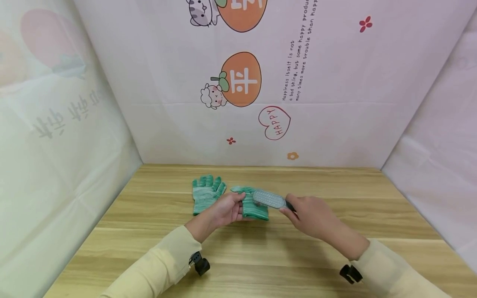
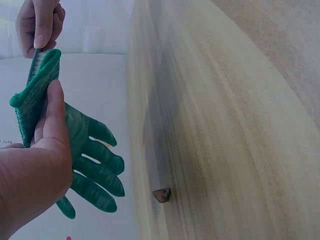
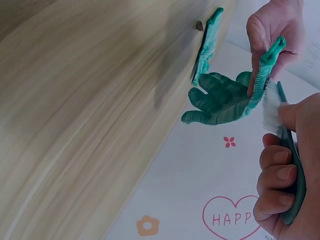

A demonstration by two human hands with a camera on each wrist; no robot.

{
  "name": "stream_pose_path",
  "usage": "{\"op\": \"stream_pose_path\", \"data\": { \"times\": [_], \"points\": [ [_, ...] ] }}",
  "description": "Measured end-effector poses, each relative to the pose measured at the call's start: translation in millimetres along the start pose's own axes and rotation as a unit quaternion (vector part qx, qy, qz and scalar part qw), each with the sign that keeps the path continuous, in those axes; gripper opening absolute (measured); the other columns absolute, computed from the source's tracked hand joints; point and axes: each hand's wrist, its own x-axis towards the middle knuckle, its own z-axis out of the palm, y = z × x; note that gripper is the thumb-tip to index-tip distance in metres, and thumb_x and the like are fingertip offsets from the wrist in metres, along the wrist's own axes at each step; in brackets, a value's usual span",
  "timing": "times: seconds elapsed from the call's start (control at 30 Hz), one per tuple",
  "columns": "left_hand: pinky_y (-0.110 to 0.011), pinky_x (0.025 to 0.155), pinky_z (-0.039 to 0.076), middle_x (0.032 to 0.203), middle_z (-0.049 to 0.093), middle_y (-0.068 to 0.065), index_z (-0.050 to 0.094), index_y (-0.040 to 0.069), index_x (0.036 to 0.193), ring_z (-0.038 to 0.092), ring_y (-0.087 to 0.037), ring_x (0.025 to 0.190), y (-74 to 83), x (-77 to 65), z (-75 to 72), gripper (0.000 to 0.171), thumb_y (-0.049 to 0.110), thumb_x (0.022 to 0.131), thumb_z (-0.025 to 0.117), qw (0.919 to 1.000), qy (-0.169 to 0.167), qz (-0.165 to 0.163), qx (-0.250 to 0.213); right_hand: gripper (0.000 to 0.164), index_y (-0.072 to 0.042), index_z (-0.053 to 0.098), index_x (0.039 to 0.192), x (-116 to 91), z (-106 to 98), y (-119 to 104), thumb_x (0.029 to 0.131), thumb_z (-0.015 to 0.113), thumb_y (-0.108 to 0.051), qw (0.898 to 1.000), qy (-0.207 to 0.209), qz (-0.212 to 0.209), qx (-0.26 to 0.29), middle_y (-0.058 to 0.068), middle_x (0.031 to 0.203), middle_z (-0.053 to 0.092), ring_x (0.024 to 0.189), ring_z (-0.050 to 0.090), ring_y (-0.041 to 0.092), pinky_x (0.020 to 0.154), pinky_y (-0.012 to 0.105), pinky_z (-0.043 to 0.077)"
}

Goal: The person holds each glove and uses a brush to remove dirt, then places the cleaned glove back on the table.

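Note:
My left hand (image 1: 226, 210) grips a green-and-white knit work glove (image 1: 255, 212) near its cuff, with the thumb on one side and fingers behind. In the left wrist view the held glove's fingers (image 2: 100, 172) hang spread out above the wooden table. My right hand (image 1: 314, 215) holds a brush (image 1: 269, 199) by its dark green handle (image 3: 295, 200), fingers wrapped around it. The brush's white bristles (image 3: 271, 107) face the glove right at its cuff side. Left of my left hand, a second matching glove (image 1: 204, 198) lies flat on the table.
A small brown clump (image 2: 161, 195) sits on the wooden table (image 1: 238, 256), near the lying glove in the right wrist view. Printed white cloth walls (image 1: 179, 124) stand behind the table and along both sides. Dark wrist straps (image 1: 350, 273) hang below my sleeves.

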Motion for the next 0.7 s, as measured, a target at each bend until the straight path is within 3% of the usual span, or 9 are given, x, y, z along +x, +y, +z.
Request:
{"op": "stream_pose_path", "data": {
  "times": [0.1,0.17,0.53,0.7],
  "points": [
    [-0.056,0.099,0.040,0.079,0.060,-0.003,0.047,0.005,0.095,0.065,-0.014,0.074,0.0,-0.4,-0.6,0.027,0.017,0.109,0.028,1.0000,-0.007,0.001,-0.004,0.028,-0.015,0.047,0.080,-2.8,0.1,2.0,0.093,0.067,-0.028,1.000,0.012,-0.007,-0.003,-0.012,0.057,0.033,0.048,0.031,0.003,0.044,0.021,0.027],
    [-0.059,0.101,0.037,0.078,0.059,-0.003,0.046,0.005,0.093,0.065,-0.015,0.073,0.0,-0.7,-0.9,0.026,0.017,0.109,0.028,1.0000,-0.005,0.001,-0.008,0.027,-0.014,0.047,0.080,-4.4,0.8,3.5,0.093,0.068,-0.027,1.000,0.020,-0.013,-0.008,-0.012,0.057,0.032,0.048,0.030,0.003,0.044,0.021,0.026],
    [-0.062,0.104,0.030,0.065,0.039,0.000,0.036,0.010,0.082,0.050,-0.011,0.056,0.0,-1.7,-2.4,0.028,0.016,0.109,0.030,0.9999,0.001,0.005,-0.015,0.025,-0.011,0.051,0.085,-9.2,2.0,6.2,0.093,0.067,-0.029,1.000,0.000,0.010,-0.010,-0.012,0.057,0.034,0.048,0.031,0.003,0.044,0.021,0.027],
    [-0.058,0.102,0.036,0.067,0.039,0.001,0.035,0.010,0.091,0.054,-0.010,0.060,0.0,-1.7,-2.3,0.019,0.016,0.108,0.030,0.9999,0.008,-0.005,-0.003,0.025,-0.012,0.050,0.086,-8.4,0.3,5.3,0.094,0.066,-0.029,1.000,0.001,0.009,-0.008,-0.011,0.057,0.033,0.047,0.029,0.003,0.043,0.021,0.025]
  ]
}}
